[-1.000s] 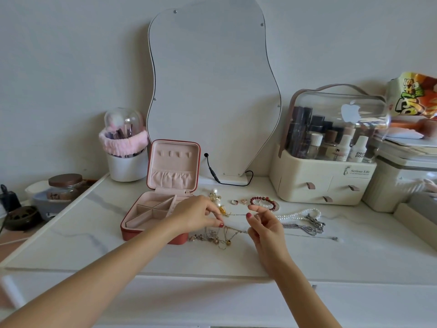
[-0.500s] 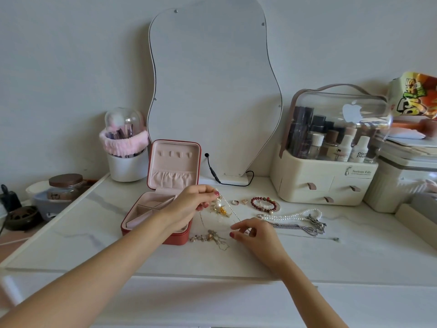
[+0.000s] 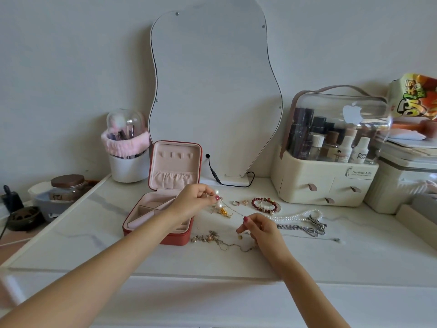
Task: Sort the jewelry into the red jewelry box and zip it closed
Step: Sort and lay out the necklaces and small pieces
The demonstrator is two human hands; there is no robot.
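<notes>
Left hand [image 3: 192,201] pinches one end of a thin chain necklace [image 3: 233,209] between thumb and fingertips, held above the front right corner of the red jewelry box [image 3: 160,215]. Right hand [image 3: 261,227] pinches the other end, thumb against forefinger, other fingers curled under. The chain runs taut between the two hands, sloping down from left hand to right hand, lifted off the marble tabletop [image 3: 307,254]. Half a second ago the right hand lay low on the tabletop, further left, near the tangled pile; now it is raised and shifted right, and the chain is stretched out. Left hand has barely moved, just a bit higher over the box edge.

Box sits open, lid upright, pink compartments look empty where visible; the left forearm hides part of the tray. Tangled gold necklaces [image 3: 212,239] lie on the tabletop just in front of the box's right corner, same spot as before. Pearl earrings [image 3: 220,204] and a gold charm [image 3: 224,211] sit under the chain near the left hand. Two rings [image 3: 240,203], red bead bracelet [image 3: 263,204], pearl necklace [image 3: 295,215] and silver chain [image 3: 305,229] stay unmoved to the right.
</notes>
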